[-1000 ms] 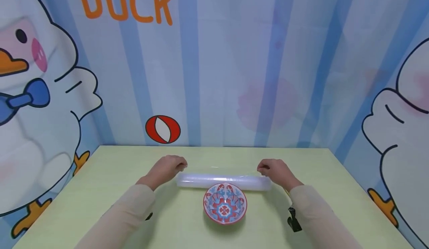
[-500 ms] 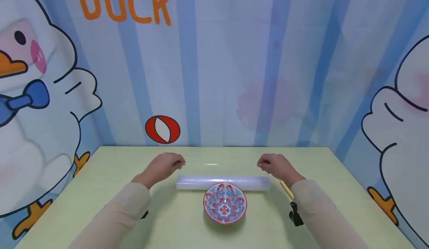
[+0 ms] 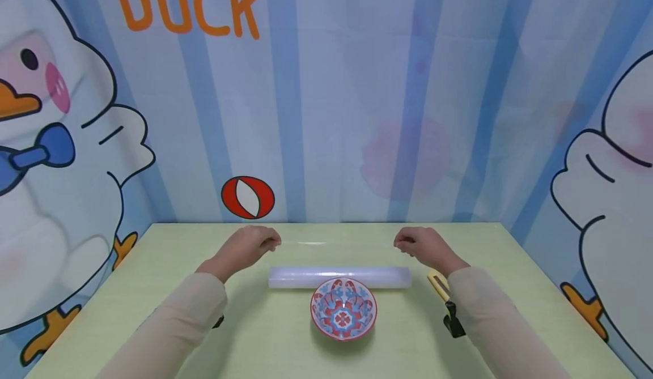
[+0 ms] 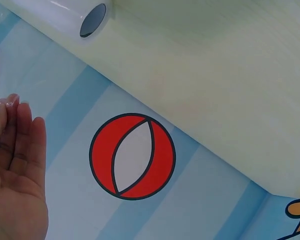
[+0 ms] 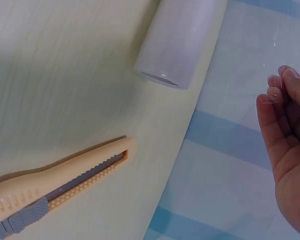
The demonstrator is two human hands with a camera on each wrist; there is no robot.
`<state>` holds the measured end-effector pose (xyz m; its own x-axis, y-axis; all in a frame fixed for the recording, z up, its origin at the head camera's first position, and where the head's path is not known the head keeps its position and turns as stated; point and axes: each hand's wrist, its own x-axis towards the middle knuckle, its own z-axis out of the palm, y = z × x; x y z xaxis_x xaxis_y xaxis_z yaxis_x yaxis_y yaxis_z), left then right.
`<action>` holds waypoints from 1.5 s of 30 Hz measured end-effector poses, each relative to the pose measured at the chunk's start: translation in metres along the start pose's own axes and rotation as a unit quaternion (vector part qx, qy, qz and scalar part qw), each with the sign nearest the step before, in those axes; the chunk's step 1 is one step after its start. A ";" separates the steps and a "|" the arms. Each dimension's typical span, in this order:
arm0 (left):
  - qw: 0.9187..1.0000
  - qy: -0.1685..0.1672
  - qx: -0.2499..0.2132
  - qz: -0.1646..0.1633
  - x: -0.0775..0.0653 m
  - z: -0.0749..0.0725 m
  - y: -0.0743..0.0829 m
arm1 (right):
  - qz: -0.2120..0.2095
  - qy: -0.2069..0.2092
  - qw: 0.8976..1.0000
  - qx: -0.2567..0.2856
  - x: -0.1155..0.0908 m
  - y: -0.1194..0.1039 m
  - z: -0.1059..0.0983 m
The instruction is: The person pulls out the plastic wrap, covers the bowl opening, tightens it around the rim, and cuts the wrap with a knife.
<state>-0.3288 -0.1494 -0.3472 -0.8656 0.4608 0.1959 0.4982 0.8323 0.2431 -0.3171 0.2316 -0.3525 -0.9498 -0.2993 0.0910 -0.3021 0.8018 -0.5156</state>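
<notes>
A roll of clear cling film lies crosswise on the pale table, behind a red and blue patterned bowl. Beyond the roll, my left hand pinches one end of the film's loose edge between thumb and fingers. At the other end my right hand pinches that edge too. The film between them is nearly invisible, showing only a thin glint. In the left wrist view, shiny film touches the left fingertips. Close by the right forearm lies a yellow utility knife, partly covered by the sleeve in the head view.
A small dark item shows at the left sleeve's edge, mostly hidden. Striped cloth with duck prints stands behind the table's far edge and at both sides. The pale table top extends around the bowl.
Both hands have moved up and away from the roll, drawing the film's edge farther toward the back. The roll and bowl stay in place. More of the knife shows beside the right sleeve.
</notes>
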 end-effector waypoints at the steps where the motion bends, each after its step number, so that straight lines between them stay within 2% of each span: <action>1: 1.000 0.000 0.001 -0.002 0.001 -0.002 0.000 | -0.011 0.002 1.000 -0.002 0.000 -0.001 -0.002; 4: 1.000 0.000 0.005 -0.010 0.002 -0.007 0.002 | -0.024 0.001 1.000 -0.002 0.000 -0.004 -0.007; 12: 1.000 0.014 0.014 0.011 0.003 -0.017 0.004 | 0.012 -0.008 1.000 -0.011 0.007 -0.007 -0.015; 21: 1.000 0.019 0.009 0.022 0.005 -0.022 0.004 | -0.004 -0.014 1.000 -0.021 0.006 -0.011 -0.024; 25: 1.000 0.014 0.013 0.017 0.006 -0.026 0.004 | -0.013 -0.012 1.000 -0.018 0.006 -0.014 -0.026; 31: 1.000 0.009 0.012 0.001 0.011 -0.034 0.006 | -0.004 -0.010 1.000 -0.026 0.008 -0.017 -0.032; 40: 0.999 0.028 0.022 0.024 0.014 -0.041 0.007 | -0.009 -0.002 0.999 -0.034 0.009 -0.022 -0.043; 45: 0.999 0.028 0.020 0.023 0.019 -0.042 0.008 | -0.014 0.001 0.999 -0.039 0.008 -0.022 -0.048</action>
<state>-0.3386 -0.1468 -0.3011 -0.8367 0.4828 0.2584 0.5346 0.8225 0.1942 -0.3217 0.2364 -0.2998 -0.9412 -0.3204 0.1068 -0.3335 0.8309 -0.4454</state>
